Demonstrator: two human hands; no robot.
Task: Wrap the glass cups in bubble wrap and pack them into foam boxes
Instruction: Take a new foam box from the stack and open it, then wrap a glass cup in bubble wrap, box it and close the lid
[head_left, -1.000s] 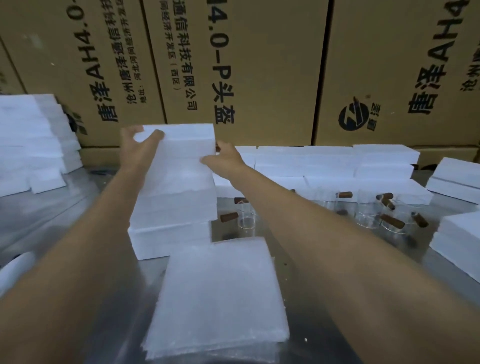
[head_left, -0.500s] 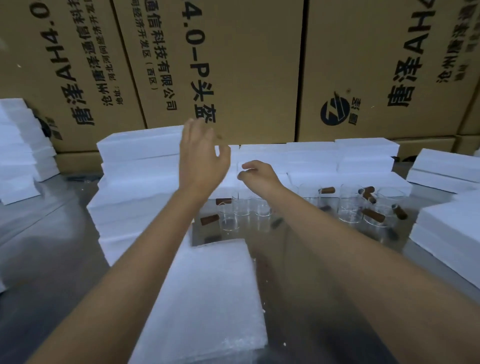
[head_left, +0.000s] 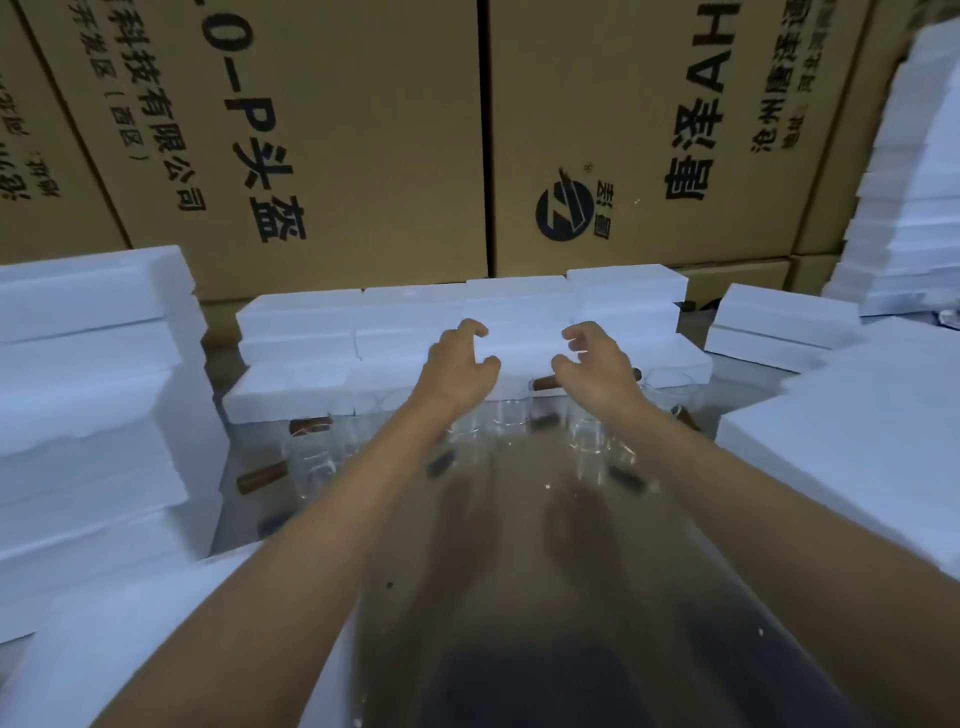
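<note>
Hands now forward over the far part of the bench (head_left: 519, 597), both empty: left hand (head_left: 460, 371) and right hand (head_left: 597, 371) side by side, fingers loosely curled like claws, gripping nothing, held just in front of the low row of foam boxes (head_left: 405, 332) along the cardboard cartons (head_left: 363, 130). Tall foam stack (head_left: 93, 389), gripped between both hands a second ago, now let go and standing alone at the left; half a second ago left hand raised flat beside it, right hand already drifting toward the glasses. Viewpoint swung to the right as well, so more white foam in sight at the right edge (head_left: 841, 457). Glass cups (head_left: 511, 428) standing on the shiny bench directly beneath and just beyond the wrists, near the foot of the foam row, several with brown wooden handles (head_left: 262, 475) lying or pointing sideways; motion blur too strong for a count or for telling which cup sits nearest a fingertip. Bubble wrap sheet pile (head_left: 156, 649) at the lower left, close to the body, untouched. Judged from this: stack shifting finished, reach under way either for a cup or for a foam box from the row, impossible to say which. No cup wrapped or boxed yet, so task barely started.
</note>
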